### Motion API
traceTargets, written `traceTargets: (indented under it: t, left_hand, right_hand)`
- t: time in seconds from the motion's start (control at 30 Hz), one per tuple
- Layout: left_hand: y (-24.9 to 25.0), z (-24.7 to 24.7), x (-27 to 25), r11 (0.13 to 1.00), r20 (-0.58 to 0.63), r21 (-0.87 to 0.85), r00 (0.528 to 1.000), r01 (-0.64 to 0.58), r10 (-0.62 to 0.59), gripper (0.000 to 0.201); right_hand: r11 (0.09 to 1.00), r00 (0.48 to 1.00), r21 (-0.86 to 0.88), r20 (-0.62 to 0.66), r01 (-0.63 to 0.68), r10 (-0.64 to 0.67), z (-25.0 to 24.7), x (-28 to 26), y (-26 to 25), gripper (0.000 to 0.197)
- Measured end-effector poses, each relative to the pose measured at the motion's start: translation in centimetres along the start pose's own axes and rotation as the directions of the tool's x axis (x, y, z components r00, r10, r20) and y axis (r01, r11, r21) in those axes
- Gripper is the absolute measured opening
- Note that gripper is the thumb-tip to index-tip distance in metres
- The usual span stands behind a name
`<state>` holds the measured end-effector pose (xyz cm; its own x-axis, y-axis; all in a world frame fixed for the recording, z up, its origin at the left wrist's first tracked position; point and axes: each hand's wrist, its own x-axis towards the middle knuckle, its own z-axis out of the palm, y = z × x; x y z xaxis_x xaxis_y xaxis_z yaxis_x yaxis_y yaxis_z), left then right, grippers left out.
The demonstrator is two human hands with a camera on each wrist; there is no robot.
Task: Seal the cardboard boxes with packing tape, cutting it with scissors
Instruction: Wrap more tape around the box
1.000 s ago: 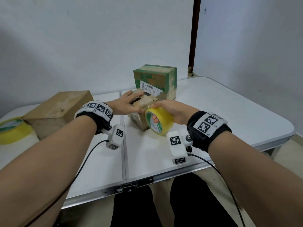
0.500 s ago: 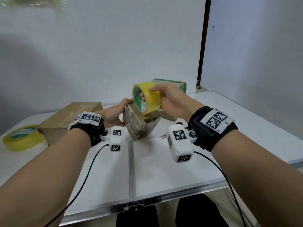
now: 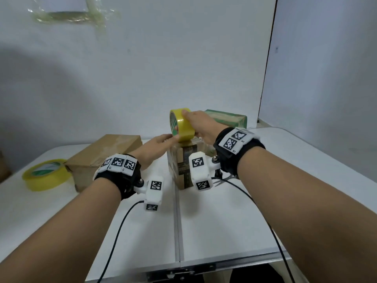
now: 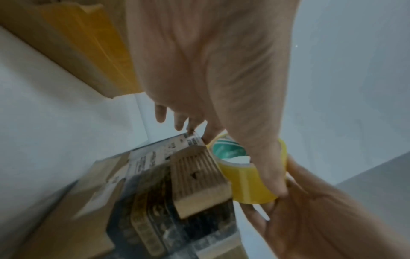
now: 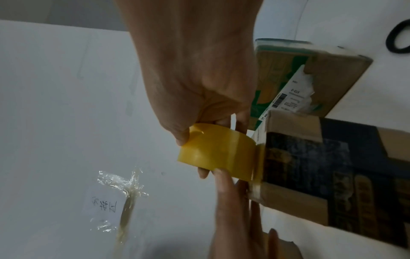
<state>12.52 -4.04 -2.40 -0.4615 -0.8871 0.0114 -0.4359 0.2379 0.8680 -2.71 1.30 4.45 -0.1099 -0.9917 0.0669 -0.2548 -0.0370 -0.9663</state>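
Observation:
A small brown box (image 3: 182, 166) with dark print stands on end at the middle of the white table (image 3: 214, 221). My right hand (image 3: 181, 120) grips a yellow tape roll (image 3: 183, 127) just above the box's top end, thumb on the rim and fingers through the core. In the right wrist view the tape roll (image 5: 218, 154) touches the end of the box (image 5: 310, 166). My left hand (image 3: 170, 138) reaches in with straight fingers, which touch the box top and the roll. The scissors (image 3: 223, 179) lie right of the box, mostly hidden by my right wrist.
A green printed box (image 3: 226, 119) stands behind the small one. A larger brown box (image 3: 106, 152) and a second yellow tape roll (image 3: 46, 174) sit at the left. A taped paper note (image 3: 67, 9) hangs on the wall. The table's front edge (image 3: 183, 268) is near me.
My right hand has carried the roll from the box's front face up to its top end. The box went from lying to tilted to standing on end. My left hand stayed on it.

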Motion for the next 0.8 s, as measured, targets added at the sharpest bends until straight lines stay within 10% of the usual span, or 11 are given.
traceTargets:
  t: [0.5, 0.8]
  left_hand:
    - [-3.2, 1.6, 1.6, 0.996, -0.09, 0.015, 0.992, -0.093, 0.094, 0.117]
    - [-3.2, 0.8, 2.7, 0.989, -0.011, 0.11, 0.995, -0.096, 0.098, 0.102]
  right_hand:
    - [1.0, 0.998, -0.011, -0.068, 0.014, -0.015, 1.3, 1.2, 1.5, 0.045]
    - [0.983, 0.986, 0.183, -0.159, -0.009, 0.039, 1.1, 0.0, 1.2, 0.038]
